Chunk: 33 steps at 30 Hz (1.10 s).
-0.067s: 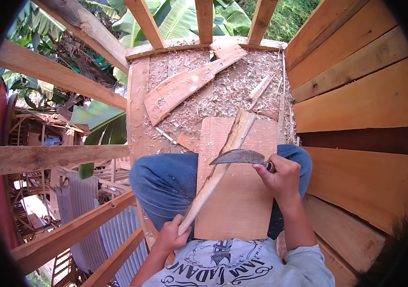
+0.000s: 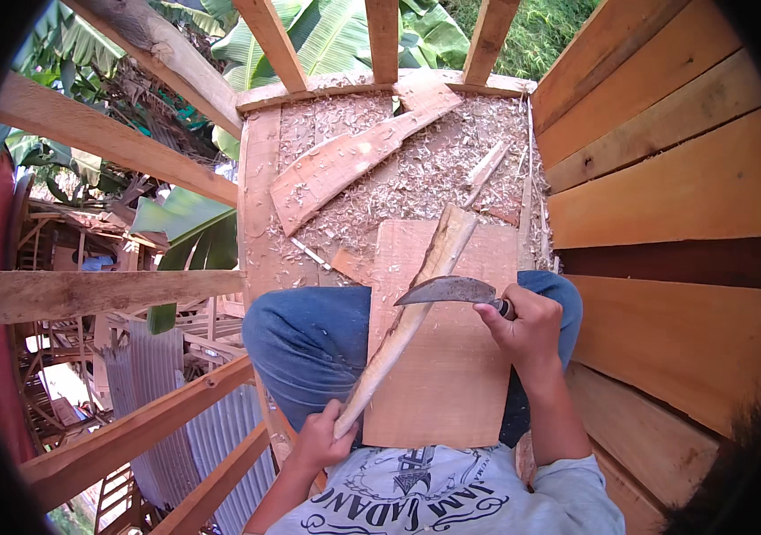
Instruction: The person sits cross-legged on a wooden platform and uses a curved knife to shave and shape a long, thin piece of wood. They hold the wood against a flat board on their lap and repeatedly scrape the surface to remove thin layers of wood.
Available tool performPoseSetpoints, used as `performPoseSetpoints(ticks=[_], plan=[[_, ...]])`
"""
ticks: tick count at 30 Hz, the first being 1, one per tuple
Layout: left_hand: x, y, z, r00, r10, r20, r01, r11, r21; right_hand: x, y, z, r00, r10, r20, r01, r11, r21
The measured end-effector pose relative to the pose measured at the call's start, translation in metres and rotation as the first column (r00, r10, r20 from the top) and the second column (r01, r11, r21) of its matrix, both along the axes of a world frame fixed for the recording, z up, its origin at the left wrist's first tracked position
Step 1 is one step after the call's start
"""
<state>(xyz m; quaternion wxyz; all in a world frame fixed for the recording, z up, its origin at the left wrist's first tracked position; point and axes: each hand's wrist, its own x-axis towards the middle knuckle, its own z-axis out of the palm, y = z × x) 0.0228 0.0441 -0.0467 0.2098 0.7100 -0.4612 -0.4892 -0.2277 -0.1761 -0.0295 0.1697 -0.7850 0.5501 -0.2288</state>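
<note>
My left hand [image 2: 319,439] is closed round the near, thinner end of a long wooden stick [image 2: 398,337]. The stick slants away to the right across a flat board [image 2: 445,383] on my lap, its far end thicker and rough with bark-like brown patches. In my right hand [image 2: 530,325] is the dark handle of a curved knife [image 2: 445,290]. Its blade points left and lies across the middle of the stick; whether it touches the wood I cannot tell.
Wood shavings [image 2: 345,111] litter the floor in front. A shaped flat plank [image 2: 345,169] and a small offcut [image 2: 487,165] lie among them. A plank wall [image 2: 666,187] rises on the right. Open rails [image 2: 104,297] border the left, with corrugated sheets [image 2: 229,437] below.
</note>
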Motion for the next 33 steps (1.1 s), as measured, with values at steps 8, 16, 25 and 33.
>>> performPoseSetpoints(ticks=[8,16,25,33], plan=[[-0.002,0.0,-0.002,1.0,0.003,0.013,-0.002,0.997,-0.077,-0.001,-0.026,-0.011,1.0,-0.02,0.02,0.023,0.989,-0.146],[0.001,0.009,-0.013,1.0,0.023,-0.001,-0.023,0.985,-0.172,-0.074,-0.08,0.002,0.842,-0.438,0.316,0.474,0.879,-0.045],[-0.009,0.017,-0.029,0.993,0.07,0.1,-0.042,0.964,-0.262,0.003,-0.004,0.013,0.996,0.083,-0.012,-0.084,0.992,-0.099],[-0.018,0.011,-0.027,0.981,0.103,0.162,-0.046,0.946,-0.32,0.019,0.0,0.008,0.983,0.183,-0.008,-0.183,0.979,-0.093]])
